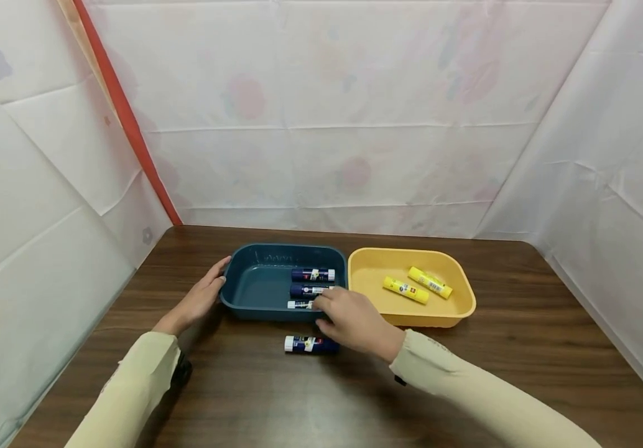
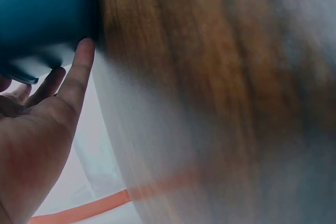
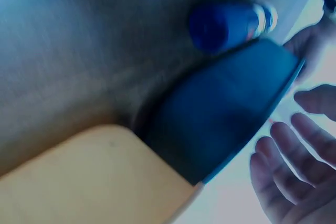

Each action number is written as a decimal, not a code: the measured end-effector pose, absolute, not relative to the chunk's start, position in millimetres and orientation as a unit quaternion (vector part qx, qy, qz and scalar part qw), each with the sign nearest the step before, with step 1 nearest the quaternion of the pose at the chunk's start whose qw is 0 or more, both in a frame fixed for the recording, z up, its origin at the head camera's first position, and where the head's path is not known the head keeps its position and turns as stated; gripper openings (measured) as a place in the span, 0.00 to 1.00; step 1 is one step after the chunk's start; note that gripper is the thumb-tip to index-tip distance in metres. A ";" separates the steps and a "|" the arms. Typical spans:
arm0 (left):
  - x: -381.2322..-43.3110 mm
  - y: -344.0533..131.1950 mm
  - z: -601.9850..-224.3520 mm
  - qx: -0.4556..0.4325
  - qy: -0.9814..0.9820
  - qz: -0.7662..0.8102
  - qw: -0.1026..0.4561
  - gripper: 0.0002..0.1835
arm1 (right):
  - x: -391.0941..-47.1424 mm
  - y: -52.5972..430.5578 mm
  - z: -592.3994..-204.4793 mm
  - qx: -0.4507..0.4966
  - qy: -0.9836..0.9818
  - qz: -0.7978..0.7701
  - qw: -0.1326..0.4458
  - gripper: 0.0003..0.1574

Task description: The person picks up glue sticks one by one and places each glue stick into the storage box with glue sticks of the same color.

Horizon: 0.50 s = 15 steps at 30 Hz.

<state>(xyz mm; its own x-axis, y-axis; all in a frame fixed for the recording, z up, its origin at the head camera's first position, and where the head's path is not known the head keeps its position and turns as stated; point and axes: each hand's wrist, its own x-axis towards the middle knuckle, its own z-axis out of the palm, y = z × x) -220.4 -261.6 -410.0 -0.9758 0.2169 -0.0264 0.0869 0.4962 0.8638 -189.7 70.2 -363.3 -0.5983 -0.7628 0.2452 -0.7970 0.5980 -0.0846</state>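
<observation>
My left hand [image 1: 203,297] rests against the left end of the dark blue tray [image 1: 260,314], its fingers touching the outer wall [image 2: 47,19]. Over that tray's front right edge hangs my right hand [image 1: 355,320], with the fingers [image 3: 286,140] loosely bent and nothing seen between them. Inside the tray lie a dark blue glue stick [image 1: 310,274] and another just in front; a third, its white cap [image 1: 291,305] to the left, is partly hidden by the right hand. One more dark blue glue stick [image 1: 311,345] lies on the table before the tray.
A yellow tray [image 1: 411,318] stands against the right end of the blue one and holds two yellow glue sticks [image 1: 406,290]. Both trays stand on a dark wood table [image 1: 243,398], with patterned white sheets [image 1: 321,168] behind and at the sides.
</observation>
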 end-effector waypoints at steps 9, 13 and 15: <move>-220.8 -264.2 -412.6 0.084 0.865 0.490 0.064 0.28 | -170.3 62.4 -387.4 0.448 -0.893 0.028 0.016 0.17; -220.5 -263.3 -412.4 0.090 0.864 0.491 0.063 0.28 | -169.4 56.0 -394.5 0.443 -0.896 -0.004 0.006 0.19; -219.9 -262.4 -411.6 0.094 0.863 0.493 0.063 0.29 | -168.8 53.8 -397.3 0.447 -0.894 -0.015 0.014 0.17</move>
<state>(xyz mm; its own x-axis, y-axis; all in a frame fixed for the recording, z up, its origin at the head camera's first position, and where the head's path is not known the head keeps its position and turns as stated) -219.9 -262.4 -411.6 -0.9745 0.2238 -0.0160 0.1000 0.4971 0.8619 -168.8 53.8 -397.3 -0.6003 -0.7997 0.0106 -0.7989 0.6002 0.0397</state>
